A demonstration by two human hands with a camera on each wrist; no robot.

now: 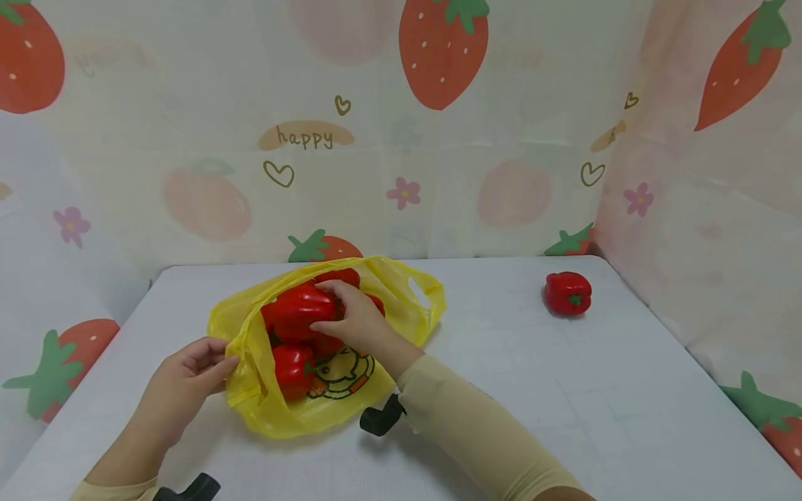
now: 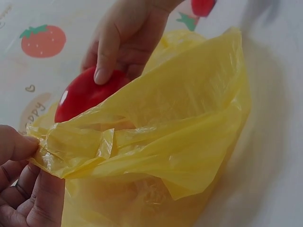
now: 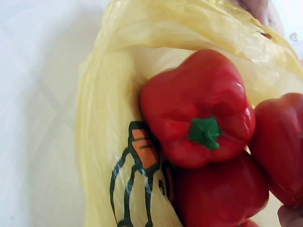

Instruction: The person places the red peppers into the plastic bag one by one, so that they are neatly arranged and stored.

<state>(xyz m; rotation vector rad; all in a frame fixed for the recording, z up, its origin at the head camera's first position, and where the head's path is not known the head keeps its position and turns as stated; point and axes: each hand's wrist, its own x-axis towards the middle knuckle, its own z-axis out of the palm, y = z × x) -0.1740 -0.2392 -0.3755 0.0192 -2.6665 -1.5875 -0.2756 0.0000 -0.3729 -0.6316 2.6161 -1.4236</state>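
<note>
A yellow plastic bag (image 1: 294, 422) with a cartoon print lies with its mouth open, several red bell peppers inside. My left hand (image 1: 188, 376) pinches the left edge of the bag's mouth between thumb and fingers. My right hand (image 1: 360, 320) reaches into the mouth and grips a red bell pepper (image 1: 303, 311), thumb on one side and fingers on the other; the left wrist view shows this bell pepper (image 2: 87, 97) above the bag's rim. Below it sits another bell pepper (image 3: 199, 109), its green stem visible in the right wrist view. Peppers deeper inside are partly hidden.
One more red bell pepper (image 1: 567, 293) stands alone at the back right of the white table (image 1: 532, 403). A strawberry-print curtain (image 1: 451, 153) encloses the table's back and sides. Black wrist mounts (image 1: 382, 415) sit near both of my wrists.
</note>
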